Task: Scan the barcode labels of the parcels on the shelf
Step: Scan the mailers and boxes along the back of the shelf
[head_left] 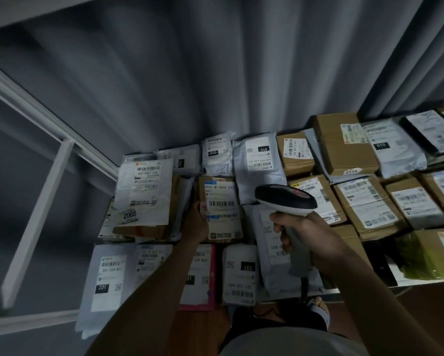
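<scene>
- R hand (308,237) wrapped round the grip of the barcode scanner (286,200), finger on the trigger side; a red light shows on its head, which hangs over the parcels mid-shelf.
- L hand (196,224) against the left edge of the brown box (222,209) w/ the wide barcode. Fingertips go behind the edge, so can't tell if they're curled on it or just pressing.
- Scanner nose points roughly at that box's label (220,196); I'd say it's the 1 being read now.
- Progress: no way to tell which parcels are done, nothing marks them. Many parcels on the shelf (392,282), so I reckon plenty left.
- Hard to see: dim light, small print blurred. Only big codes read, e.g. "2005" on the tall envelope (145,191). Right-hand parcels cut off at frame edge; my arms cover part of the front row.
</scene>
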